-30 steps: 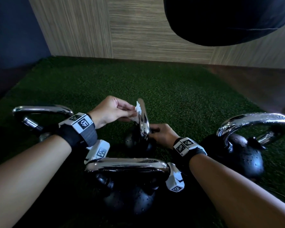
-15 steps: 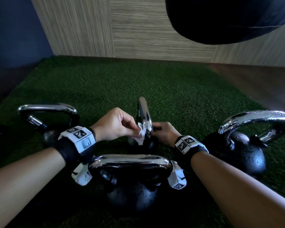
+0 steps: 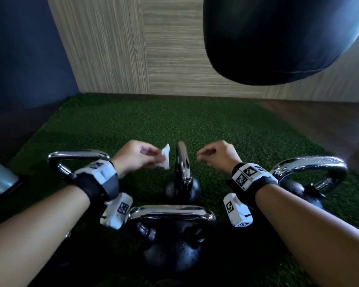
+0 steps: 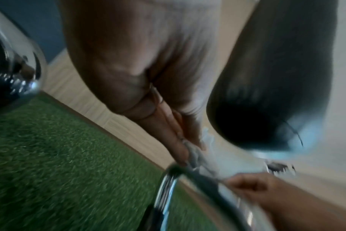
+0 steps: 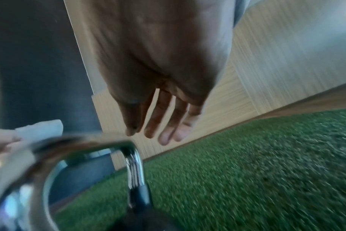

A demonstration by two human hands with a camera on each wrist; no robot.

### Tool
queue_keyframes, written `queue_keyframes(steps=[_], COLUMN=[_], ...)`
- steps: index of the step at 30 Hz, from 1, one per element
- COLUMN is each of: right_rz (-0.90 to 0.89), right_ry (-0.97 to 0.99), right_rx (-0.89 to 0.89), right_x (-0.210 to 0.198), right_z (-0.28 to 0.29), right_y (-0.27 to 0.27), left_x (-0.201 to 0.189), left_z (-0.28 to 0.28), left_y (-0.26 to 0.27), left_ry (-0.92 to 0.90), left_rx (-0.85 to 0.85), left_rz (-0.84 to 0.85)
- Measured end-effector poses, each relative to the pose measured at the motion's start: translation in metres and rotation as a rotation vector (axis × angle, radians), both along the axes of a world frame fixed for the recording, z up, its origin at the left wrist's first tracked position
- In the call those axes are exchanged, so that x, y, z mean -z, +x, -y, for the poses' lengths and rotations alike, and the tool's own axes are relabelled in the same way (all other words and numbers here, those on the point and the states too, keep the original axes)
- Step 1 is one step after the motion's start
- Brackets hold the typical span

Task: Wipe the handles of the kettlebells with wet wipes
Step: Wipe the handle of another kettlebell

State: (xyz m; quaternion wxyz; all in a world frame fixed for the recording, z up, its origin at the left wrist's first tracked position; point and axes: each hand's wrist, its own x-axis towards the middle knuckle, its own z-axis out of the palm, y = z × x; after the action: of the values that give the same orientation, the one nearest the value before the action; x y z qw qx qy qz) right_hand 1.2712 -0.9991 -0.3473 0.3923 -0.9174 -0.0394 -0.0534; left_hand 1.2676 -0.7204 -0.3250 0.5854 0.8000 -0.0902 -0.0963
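Note:
Several black kettlebells with chrome handles stand on green turf. The middle kettlebell shows its handle edge-on. My left hand pinches a white wet wipe just left of that handle, slightly apart from it. The left wrist view shows my fingers pinching the wipe above the handle. My right hand hovers right of the handle and holds nothing. In the right wrist view its fingers are relaxed above the handle, with the wipe at the left.
A near kettlebell with its handle sits between my forearms. One more kettlebell handle is at the left and another kettlebell at the right. A dark punching bag hangs overhead at the right. Wood-look walls stand behind the turf.
My right hand has let go of the middle kettlebell's handle and moved up and to the right. My left hand has pulled the wipe off the handle to the left.

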Motion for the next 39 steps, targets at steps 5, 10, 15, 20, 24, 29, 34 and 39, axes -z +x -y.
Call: queue_keyframes(steps=[5,10,15,20,24,29,34,39], right_rz=[0.138,0.331,0.370,0.388,0.316,0.196,0.080,0.008], right_ry=[0.197,0.186,0.237,0.217,0.132,0.199,0.271,0.290], right_rx=[-0.211,-0.217,-0.146,-0.094,-0.051,0.143,0.234,0.282], right_x=[-0.065,-0.087,-0.089,-0.080,-0.065,-0.033,-0.004,0.023], right_z=[-0.024,-0.048,-0.053,-0.058,-0.051,-0.022,0.000,0.001], right_y=[-0.031,-0.046,-0.044,-0.041,-0.035,-0.020,-0.016,-0.001], left_x=[-0.051,-0.068,-0.079,-0.069,-0.054,-0.025,0.024,0.091], left_z=[0.006,0.027,0.029,0.016,0.023,0.022,0.037,0.060], left_y=[-0.005,-0.014,-0.019,-0.012,-0.003,0.029,0.013,0.016], left_ry=[-0.163,-0.270,-0.413,-0.608,-0.536,0.725,1.010,0.935], left_rx=[-0.087,-0.026,0.027,0.089,0.059,0.194,0.490,0.512], left_rz=[-0.030,-0.103,-0.180,-0.306,-0.399,-0.114,0.042,0.126])
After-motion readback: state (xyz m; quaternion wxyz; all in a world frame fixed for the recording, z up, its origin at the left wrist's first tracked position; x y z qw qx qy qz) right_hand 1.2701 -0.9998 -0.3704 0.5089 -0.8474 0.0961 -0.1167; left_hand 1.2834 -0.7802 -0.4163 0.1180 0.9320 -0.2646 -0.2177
